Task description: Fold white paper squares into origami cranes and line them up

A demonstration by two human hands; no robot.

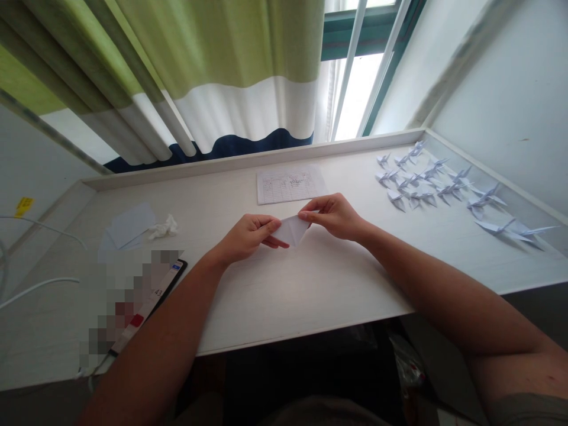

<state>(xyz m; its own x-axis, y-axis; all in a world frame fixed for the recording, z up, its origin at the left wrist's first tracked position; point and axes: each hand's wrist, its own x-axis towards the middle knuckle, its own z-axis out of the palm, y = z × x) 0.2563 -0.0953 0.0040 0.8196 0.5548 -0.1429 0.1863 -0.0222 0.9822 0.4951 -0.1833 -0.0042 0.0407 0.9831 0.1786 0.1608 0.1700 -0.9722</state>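
Note:
A small folded piece of white paper (291, 230) is held up between my two hands, above the middle of the desk. My left hand (251, 235) pinches its left corner, thumb on top and fingers beneath. At the upper right corner, my right hand (333, 215) grips the paper between thumb and fingertips. A crease runs down the paper's face. Several folded white paper cranes (415, 180) stand in loose rows at the right side of the desk, beyond my right hand.
A printed form sheet (290, 184) lies behind my hands. To the left are loose white paper sheets (131, 225), a crumpled tissue (163, 227), a partly blurred tablet (153, 302) and white cables (39, 290). A raised rim (248, 164) edges the desk by the curtain (248, 53).

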